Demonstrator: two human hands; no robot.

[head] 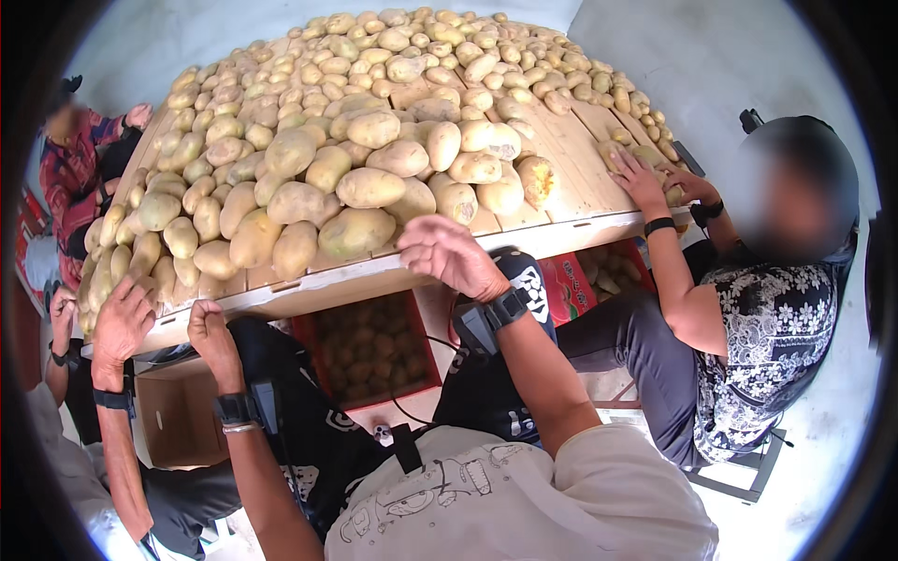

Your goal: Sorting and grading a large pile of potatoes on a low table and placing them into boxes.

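Many potatoes lie heaped on a table of wooden boards. My right hand is raised over the table's near edge, palm down with curled fingers, beside a large greenish potato; nothing shows in it. At the same edge, farther left, my left hand is held up with its fingers bent inward, so whether it holds anything is hidden. A potato with a rough orange patch lies at the right end of the near heap. Both my wrists wear dark bands with devices.
A co-worker's hands touch potatoes at the right. Another person's hand is close to my left hand. A person in a red patterned shirt sits far left. Under the table are a red-edged crate of potatoes and a cardboard box.
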